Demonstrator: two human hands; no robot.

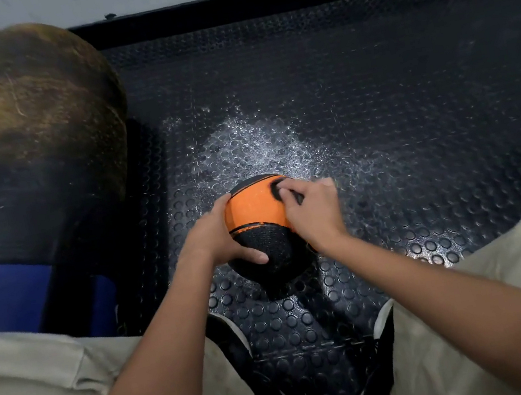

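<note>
One ball (254,210), orange up; left hand (218,239) grips, right hand (316,213) pinches pad (298,197).

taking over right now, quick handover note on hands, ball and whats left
Left hand: grips the orange and black ball from its left side, thumb on the black panel.
Right hand: holds a dark pad against the ball's top.
Ball sits low over the studded floor mat; a wet patch lies beyond it.
Done: wiping under way at the top.
Left: probably the rest of the ball; how much is clean cannot be told.
</note>
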